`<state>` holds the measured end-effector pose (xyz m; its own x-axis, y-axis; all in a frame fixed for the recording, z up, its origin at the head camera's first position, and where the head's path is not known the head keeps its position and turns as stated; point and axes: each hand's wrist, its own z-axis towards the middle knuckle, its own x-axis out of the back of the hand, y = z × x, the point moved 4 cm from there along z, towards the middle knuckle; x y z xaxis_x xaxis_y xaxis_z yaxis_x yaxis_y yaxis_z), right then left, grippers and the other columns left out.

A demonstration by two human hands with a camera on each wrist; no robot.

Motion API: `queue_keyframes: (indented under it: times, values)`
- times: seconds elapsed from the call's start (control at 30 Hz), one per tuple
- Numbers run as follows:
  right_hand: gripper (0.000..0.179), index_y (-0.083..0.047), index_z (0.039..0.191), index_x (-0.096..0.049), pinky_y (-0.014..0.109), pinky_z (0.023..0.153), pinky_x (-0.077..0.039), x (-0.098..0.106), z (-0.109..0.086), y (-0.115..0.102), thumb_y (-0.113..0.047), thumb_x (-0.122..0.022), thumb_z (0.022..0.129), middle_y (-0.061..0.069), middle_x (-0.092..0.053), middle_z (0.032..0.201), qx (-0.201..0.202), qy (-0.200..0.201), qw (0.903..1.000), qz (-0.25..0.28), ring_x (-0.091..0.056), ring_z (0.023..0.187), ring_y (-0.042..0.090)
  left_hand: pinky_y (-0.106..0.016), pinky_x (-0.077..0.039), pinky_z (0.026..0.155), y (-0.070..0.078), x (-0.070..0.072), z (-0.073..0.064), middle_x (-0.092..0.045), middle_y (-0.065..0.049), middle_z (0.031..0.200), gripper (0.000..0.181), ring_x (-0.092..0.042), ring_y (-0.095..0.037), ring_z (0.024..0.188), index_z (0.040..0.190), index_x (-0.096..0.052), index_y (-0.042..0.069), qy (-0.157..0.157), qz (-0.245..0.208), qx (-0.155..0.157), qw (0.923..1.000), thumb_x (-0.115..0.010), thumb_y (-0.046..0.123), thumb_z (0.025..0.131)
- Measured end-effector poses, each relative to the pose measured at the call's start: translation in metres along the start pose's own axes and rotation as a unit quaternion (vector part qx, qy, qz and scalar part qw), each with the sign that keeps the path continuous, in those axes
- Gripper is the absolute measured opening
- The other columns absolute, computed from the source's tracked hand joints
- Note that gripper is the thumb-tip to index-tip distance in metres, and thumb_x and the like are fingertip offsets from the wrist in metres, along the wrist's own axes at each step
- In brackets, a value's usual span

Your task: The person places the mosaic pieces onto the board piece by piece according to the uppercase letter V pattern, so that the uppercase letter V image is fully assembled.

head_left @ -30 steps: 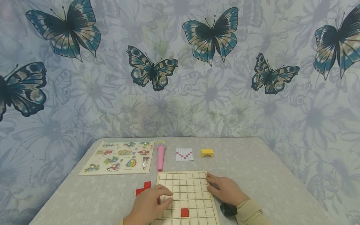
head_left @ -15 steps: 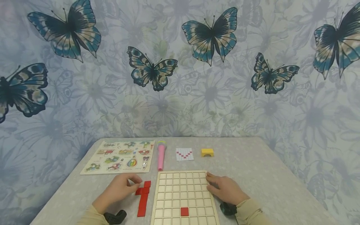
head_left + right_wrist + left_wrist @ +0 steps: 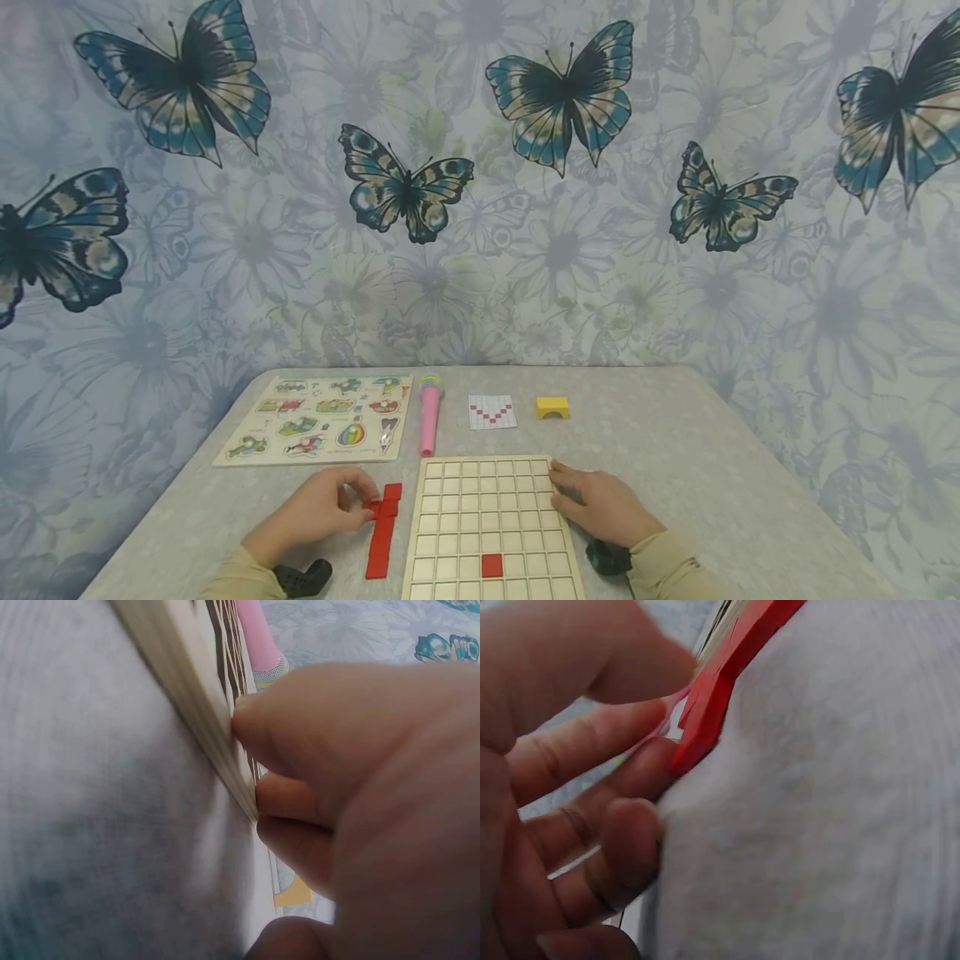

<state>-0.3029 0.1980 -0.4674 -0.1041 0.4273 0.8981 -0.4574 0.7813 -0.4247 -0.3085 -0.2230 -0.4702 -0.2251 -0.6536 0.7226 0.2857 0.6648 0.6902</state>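
Note:
My left hand [image 3: 326,504] has its thumb and forefinger at the leftmost red square tile [image 3: 372,509], pinching it at its edges. That tile touches a group of several red tiles [image 3: 381,546], laid flat left of the board. In the left wrist view, the fingertips [image 3: 664,761] meet the end of the red tiles [image 3: 705,724]. A pale wooden grid board [image 3: 480,523] holds one red tile [image 3: 492,566] in a lower cell. My right hand [image 3: 603,507] rests against the board's right edge near its far corner, fingers relaxed; the right wrist view shows fingertips touching the edge [image 3: 195,705].
Behind the board lie a pink toy microphone [image 3: 429,421], a small card [image 3: 492,412] with a red V pattern of squares, and a yellow arch block [image 3: 552,407]. A picture puzzle board [image 3: 315,421] sits at the back left, before a butterfly-papered wall [image 3: 480,317].
My left hand has left the grid board, swung left to the red tiles and closed its fingertips on the leftmost one. My right hand has stayed at the board's edge.

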Motion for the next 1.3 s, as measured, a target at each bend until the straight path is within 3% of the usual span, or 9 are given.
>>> queue_keyframes:
  times: [0.17, 0.47, 0.97, 1.3]
  values:
    - [0.051, -0.009, 0.142, -0.062, 0.053, 0.103, -0.049, 0.000, 0.000, 0.000, -0.042, -0.062, 0.102, 0.007, -0.054, 0.153, 0.000, 0.001, 1.0000, -0.001, -0.060, 0.132, 0.032, -0.025, -0.042, 0.055, -0.001, -0.001, -0.002, -0.063, 0.006, 0.090, 0.024, -0.052, -0.008, 0.060, 0.096, -0.067, 0.024, -0.017, 0.024, -0.005, 0.9996, -0.084, 0.019, 0.079]
    - [0.051, -0.008, 0.141, -0.063, 0.054, 0.105, -0.048, -0.001, -0.001, 0.000, -0.041, -0.063, 0.102, 0.007, -0.054, 0.153, -0.007, 0.001, 1.0000, 0.001, -0.059, 0.133, 0.033, -0.025, -0.043, 0.059, -0.008, 0.005, -0.003, -0.066, 0.007, 0.094, 0.026, -0.051, -0.008, 0.062, 0.098, -0.068, 0.022, 0.002, 0.033, -0.004, 0.9995, -0.086, 0.019, 0.079]
    - [0.051, -0.009, 0.141, -0.063, 0.054, 0.104, -0.049, 0.000, -0.001, -0.001, -0.041, -0.063, 0.102, 0.006, -0.054, 0.153, -0.003, 0.004, 1.0000, 0.003, -0.059, 0.132, 0.033, -0.026, -0.042, 0.054, -0.004, 0.009, -0.004, -0.067, 0.005, 0.093, 0.020, -0.051, -0.010, 0.061, 0.092, -0.070, 0.021, 0.008, 0.029, 0.021, 0.9993, -0.085, 0.017, 0.080]
    - [0.050, -0.008, 0.140, -0.064, 0.054, 0.103, -0.049, -0.001, -0.001, 0.000, -0.040, -0.064, 0.102, 0.007, -0.054, 0.153, -0.002, 0.008, 1.0000, 0.005, -0.059, 0.132, 0.033, -0.023, -0.038, 0.048, -0.001, 0.013, -0.002, -0.066, 0.009, 0.084, 0.017, -0.043, -0.004, 0.052, 0.089, -0.071, 0.026, 0.034, 0.041, -0.015, 0.9985, -0.086, 0.024, 0.082]
